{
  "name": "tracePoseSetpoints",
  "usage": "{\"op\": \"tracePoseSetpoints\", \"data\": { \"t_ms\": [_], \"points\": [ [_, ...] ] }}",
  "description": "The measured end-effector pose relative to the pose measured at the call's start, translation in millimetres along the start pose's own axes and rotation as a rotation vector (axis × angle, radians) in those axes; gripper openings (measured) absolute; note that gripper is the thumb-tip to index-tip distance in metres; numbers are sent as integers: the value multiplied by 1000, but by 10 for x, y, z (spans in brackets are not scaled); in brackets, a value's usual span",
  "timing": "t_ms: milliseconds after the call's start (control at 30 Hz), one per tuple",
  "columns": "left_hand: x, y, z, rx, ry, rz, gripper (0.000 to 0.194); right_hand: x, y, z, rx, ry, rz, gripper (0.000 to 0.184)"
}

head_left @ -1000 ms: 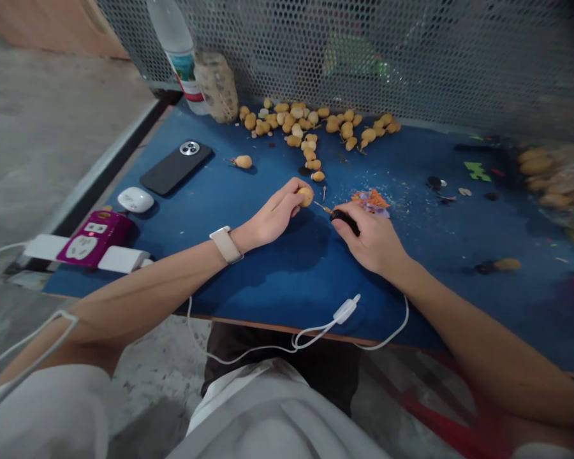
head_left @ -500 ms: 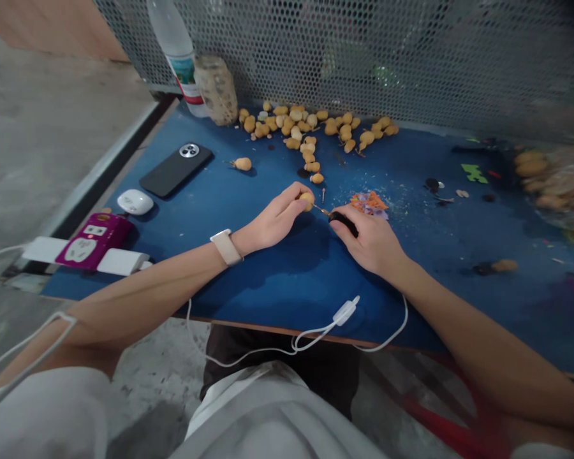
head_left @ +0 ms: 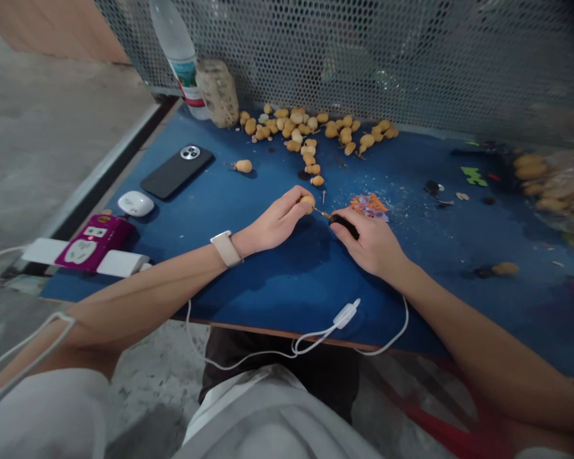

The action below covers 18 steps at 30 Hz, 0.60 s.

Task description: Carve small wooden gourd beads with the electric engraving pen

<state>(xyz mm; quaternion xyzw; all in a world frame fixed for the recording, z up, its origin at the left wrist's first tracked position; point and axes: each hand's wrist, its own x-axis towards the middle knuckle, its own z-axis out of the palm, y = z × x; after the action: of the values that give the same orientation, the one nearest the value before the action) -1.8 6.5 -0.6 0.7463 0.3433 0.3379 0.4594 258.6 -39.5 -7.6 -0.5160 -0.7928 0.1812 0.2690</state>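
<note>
Between the fingers of my left hand (head_left: 282, 220) is a small tan gourd (head_left: 308, 203). My right hand (head_left: 370, 242) is closed around the black handle of a thin-shafted tool (head_left: 343, 225). The tool's metal shaft points left and its tip meets the gourd, or is very close to it; I cannot tell whether it is inside. Just behind the hands, a short line of gourds (head_left: 310, 159) leads back to a larger pile of gourds (head_left: 291, 121). Orange and purple scraps (head_left: 369, 205) lie beyond my right hand.
On the left are a black phone (head_left: 176, 171), a white earbud case (head_left: 135, 203), a purple power adapter (head_left: 94, 242) and a lone gourd (head_left: 243, 166). A bottle (head_left: 184, 70) and jar (head_left: 217, 94) stand behind. A white cable (head_left: 345, 313) crosses the front edge. Bagged gourds (head_left: 564, 185) sit right.
Both hands, the gourd and the tool keep nearly the same place and pose. The whole view has shifted very slightly.
</note>
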Motion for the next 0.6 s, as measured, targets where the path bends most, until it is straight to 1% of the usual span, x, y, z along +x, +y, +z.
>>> {"op": "tracePoseSetpoints", "data": {
  "t_ms": [333, 600],
  "points": [
    [-3, 7, -18, 3, -38, 10, 23, 18, -26, -22, -82, -27, 17, 36],
    [-1, 8, -18, 6, -38, 10, 23, 7, -13, -16, -69, -33, -13, 37]
  ]
}}
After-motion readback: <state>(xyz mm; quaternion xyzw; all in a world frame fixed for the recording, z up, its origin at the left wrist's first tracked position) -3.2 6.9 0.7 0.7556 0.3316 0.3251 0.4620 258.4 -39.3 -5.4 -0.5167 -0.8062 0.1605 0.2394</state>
